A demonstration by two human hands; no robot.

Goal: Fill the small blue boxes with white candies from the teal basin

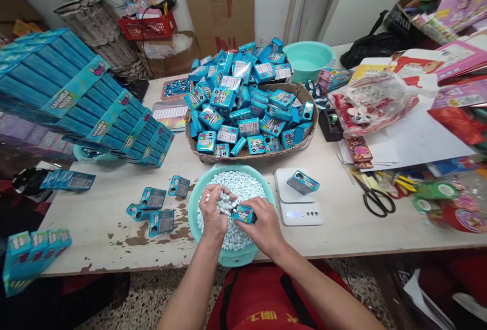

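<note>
My left hand (213, 216) is cupped around a heap of small white candies (225, 205) over a mint-green basin (193, 213). My right hand (266, 222) grips a small blue candy box (244, 213), tilted with one end against the candies in my left hand. Loose white candies (243, 183) fill much of the basin below both hands. Just right of the basin is a white digital scale (300, 215), and another blue box (303, 183) lies on its plate.
Behind the basin, a wide basket (243, 157) overflows with blue boxes. Several boxes (162, 222) lie to the left, beside a tall leaning stack of blue display packs (99, 111). Black scissors (376, 201), tape rolls (447, 190) and plastic bags (373, 106) are at the right.
</note>
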